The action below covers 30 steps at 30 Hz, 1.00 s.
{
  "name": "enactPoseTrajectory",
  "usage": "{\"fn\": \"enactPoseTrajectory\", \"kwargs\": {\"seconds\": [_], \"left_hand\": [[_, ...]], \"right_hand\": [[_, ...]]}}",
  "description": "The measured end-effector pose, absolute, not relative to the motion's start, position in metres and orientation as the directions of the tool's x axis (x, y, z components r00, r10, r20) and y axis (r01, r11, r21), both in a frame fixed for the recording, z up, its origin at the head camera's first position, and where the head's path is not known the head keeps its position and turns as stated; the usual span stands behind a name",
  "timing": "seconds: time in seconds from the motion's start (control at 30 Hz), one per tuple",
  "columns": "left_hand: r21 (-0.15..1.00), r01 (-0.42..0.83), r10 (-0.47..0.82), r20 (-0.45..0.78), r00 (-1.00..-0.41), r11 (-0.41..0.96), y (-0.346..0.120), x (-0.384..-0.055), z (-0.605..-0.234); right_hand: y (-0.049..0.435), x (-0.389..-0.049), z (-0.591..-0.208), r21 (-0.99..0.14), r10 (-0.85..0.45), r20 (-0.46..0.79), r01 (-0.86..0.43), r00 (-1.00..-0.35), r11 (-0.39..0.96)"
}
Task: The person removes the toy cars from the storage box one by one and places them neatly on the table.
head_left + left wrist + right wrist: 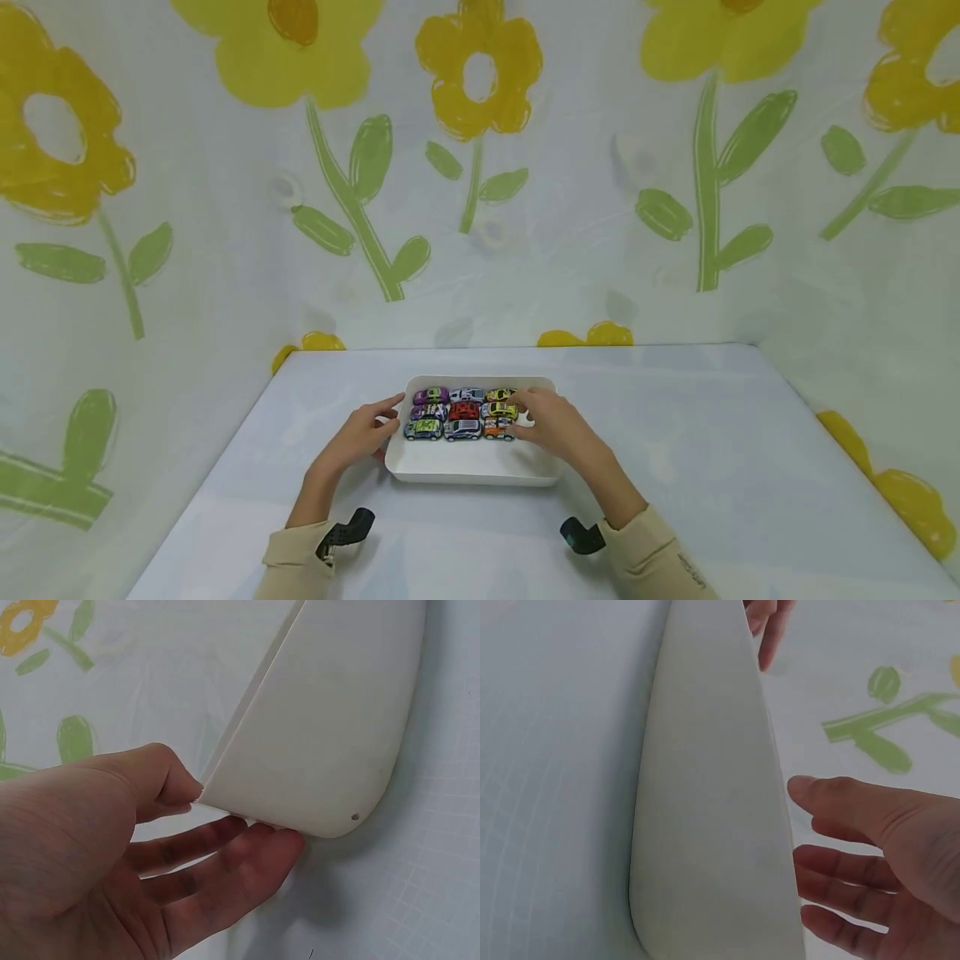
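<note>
A white rectangular tray (472,467) sits on the table, with small toy cars standing in three rows of three toward its far left. My left hand (362,433) is at the tray's left end; in the left wrist view the thumb meets the rim and the fingers (255,855) lie against the outer wall. My right hand (555,423) reaches over the right side of the tray. Its fingertips are at the right column of cars, by a yellow car (499,410) and an orange-and-white car (498,429). In the right wrist view the tray wall (712,787) hides those fingertips.
The white table (712,467) extends around the tray. A flower-printed cloth wall (555,250) stands behind it and at both sides. A black wrist device (348,532) is on the left sleeve, another (582,536) on the right.
</note>
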<state>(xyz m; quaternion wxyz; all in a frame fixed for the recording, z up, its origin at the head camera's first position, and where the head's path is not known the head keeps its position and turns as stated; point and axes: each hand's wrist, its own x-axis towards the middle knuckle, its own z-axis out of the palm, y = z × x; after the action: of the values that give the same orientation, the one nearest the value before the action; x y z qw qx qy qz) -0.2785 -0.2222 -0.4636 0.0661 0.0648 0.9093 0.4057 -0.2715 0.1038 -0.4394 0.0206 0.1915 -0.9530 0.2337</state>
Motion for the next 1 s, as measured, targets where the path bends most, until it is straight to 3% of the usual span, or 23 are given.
{"fn": "enactPoseTrajectory", "kwargs": {"seconds": [0.53,1.0], "left_hand": [[0.765,0.062,0.186,-0.076,-0.980,0.641,-0.224,-0.278,-0.465],[0.779,0.086,0.204,-0.055,-0.977,0.622,-0.226,-0.280,-0.461]], "right_hand": [[0.085,-0.273,-0.440,-0.393,-0.347,0.041,-0.334,-0.937,0.857],[0.084,-0.281,-0.445,-0.368,-0.371,0.069,-0.369,-0.926,0.853]]}}
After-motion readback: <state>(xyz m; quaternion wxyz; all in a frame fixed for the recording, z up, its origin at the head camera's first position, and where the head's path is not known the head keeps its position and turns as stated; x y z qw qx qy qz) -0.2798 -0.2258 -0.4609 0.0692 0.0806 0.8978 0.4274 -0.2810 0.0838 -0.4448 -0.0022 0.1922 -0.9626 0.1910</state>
